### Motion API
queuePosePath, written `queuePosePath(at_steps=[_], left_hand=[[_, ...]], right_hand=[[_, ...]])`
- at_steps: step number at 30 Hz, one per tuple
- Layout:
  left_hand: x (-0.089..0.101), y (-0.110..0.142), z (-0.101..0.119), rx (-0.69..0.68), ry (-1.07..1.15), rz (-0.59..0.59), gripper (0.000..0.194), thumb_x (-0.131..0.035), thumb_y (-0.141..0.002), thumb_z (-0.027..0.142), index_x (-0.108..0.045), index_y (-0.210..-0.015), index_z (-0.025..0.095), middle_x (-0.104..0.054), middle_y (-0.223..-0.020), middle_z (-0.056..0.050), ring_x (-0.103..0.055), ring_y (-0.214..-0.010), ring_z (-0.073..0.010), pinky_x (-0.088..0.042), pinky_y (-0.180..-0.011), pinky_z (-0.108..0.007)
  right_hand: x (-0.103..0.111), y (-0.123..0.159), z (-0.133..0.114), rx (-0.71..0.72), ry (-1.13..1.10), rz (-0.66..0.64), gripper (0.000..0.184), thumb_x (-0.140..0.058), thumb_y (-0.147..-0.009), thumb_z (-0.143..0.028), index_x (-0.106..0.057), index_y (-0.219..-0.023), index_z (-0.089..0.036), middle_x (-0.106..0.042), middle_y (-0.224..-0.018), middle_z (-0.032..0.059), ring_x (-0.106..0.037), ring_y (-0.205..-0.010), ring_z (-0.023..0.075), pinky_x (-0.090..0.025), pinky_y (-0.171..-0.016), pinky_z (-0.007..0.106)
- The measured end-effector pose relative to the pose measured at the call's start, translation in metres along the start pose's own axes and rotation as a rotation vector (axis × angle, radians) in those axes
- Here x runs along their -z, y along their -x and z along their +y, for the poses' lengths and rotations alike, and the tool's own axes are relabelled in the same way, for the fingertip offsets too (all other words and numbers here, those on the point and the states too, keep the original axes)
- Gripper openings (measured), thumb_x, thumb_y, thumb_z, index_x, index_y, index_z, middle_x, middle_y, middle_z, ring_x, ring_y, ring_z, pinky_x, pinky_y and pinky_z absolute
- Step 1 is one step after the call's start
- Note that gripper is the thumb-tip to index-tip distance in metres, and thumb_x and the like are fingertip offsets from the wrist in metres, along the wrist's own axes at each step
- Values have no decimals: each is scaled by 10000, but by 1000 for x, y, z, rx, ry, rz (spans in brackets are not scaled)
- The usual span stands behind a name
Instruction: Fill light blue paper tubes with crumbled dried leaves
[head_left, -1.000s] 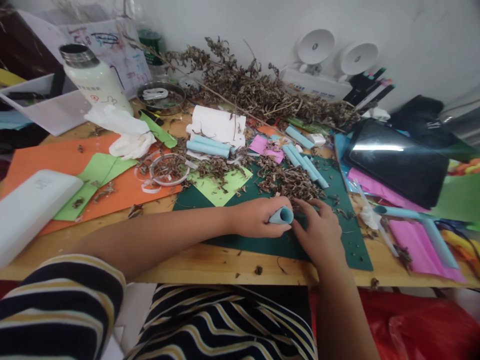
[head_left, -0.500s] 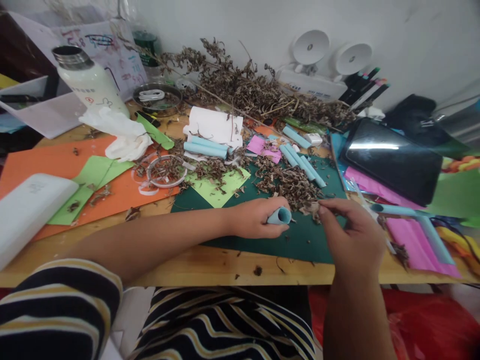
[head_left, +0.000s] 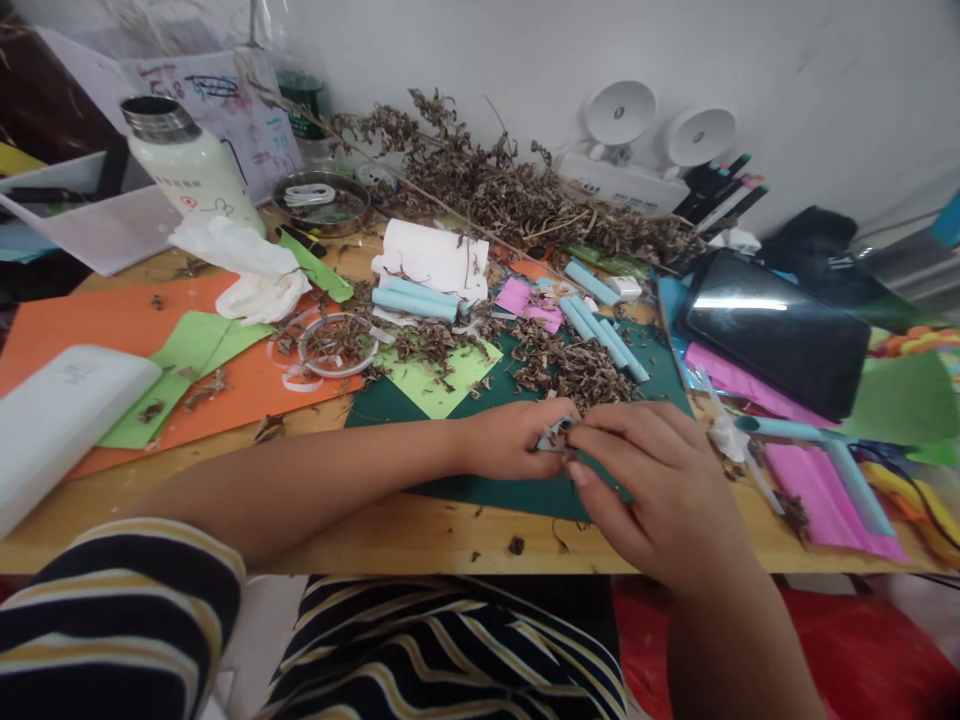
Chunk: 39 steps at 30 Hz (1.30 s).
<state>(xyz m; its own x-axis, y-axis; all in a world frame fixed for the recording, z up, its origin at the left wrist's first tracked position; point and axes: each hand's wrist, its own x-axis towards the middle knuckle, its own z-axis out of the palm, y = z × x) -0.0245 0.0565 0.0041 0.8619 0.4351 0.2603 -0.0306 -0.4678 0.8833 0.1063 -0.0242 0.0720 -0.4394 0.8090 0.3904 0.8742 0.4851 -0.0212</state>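
Note:
My left hand (head_left: 510,440) is wrapped round a light blue rolled paper tube (head_left: 550,437), only a sliver of which shows, over the dark green cutting mat (head_left: 480,490). My right hand (head_left: 660,480) has its fingers pinched together at the tube's open end, apparently holding bits of dried leaf. A loose heap of dried leaves (head_left: 577,365) lies on the mat just beyond both hands. More blue paper tubes (head_left: 604,335) lie behind that heap, and others (head_left: 416,298) rest near a white paper roll (head_left: 435,258).
Orange paper (head_left: 90,315) and green sheets cover the left of the wooden table, with a white case (head_left: 64,410), a tape ring (head_left: 334,343), a white bottle (head_left: 187,165) and tissue. Dried branches (head_left: 510,190) line the wall. A black tablet (head_left: 776,325) and pink paper (head_left: 840,490) lie right.
My right hand went out to the leaf heap, pinched up some dried leaves, and has come back to the mouth of the tube. My left hand stayed put with the tube.

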Motion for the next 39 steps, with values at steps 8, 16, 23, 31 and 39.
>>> queuePosePath(at_steps=[8,16,23,31,39], left_hand=[[1,0,0,-20,-88,-30,160,-483,-687,246,-375,-772,163,-452,-683,12,-444,-615,-100,-376,-569,-207],[1,-1,1,-1,-112,-33,178,-452,-688,209,-394,-846,154,-508,-778,-21,-479,-680,-110,-401,-631,-215],[0,0,1,4,-143,-3,151,-461,-681,220,-390,-800,162,-457,-662,19,-431,-577,-84,-356,-529,-180],[1,-1,2,6,-88,-21,178,-456,-693,216,-391,-848,160,-485,-700,9,-456,-614,-95,-379,-574,-199],[2,0,4,27,-72,-32,140,-467,-710,236,-389,-807,172,-463,-671,21,-431,-580,-79,-346,-529,-181]], right_hand=[[-15,2,-5,-113,-154,178,79,-504,-712,-177,-573,-749,-166,-547,-796,59,-511,-749,156,-425,-677,307],[-15,0,-2,-251,-143,224,153,-515,-714,-196,-505,-864,-221,-576,-746,20,-539,-669,149,-436,-598,295],[-20,2,4,-305,-459,230,102,-523,-705,-128,-517,-767,-209,-560,-754,5,-527,-694,125,-436,-618,272],[-22,6,3,-362,-564,262,219,-448,-785,-210,-593,-938,-269,-563,-929,20,-526,-852,140,-443,-704,288],[-25,10,0,-537,-616,499,251,-480,-761,-206,-508,-1006,-248,-451,-685,-20,-448,-582,93,-383,-537,256]])
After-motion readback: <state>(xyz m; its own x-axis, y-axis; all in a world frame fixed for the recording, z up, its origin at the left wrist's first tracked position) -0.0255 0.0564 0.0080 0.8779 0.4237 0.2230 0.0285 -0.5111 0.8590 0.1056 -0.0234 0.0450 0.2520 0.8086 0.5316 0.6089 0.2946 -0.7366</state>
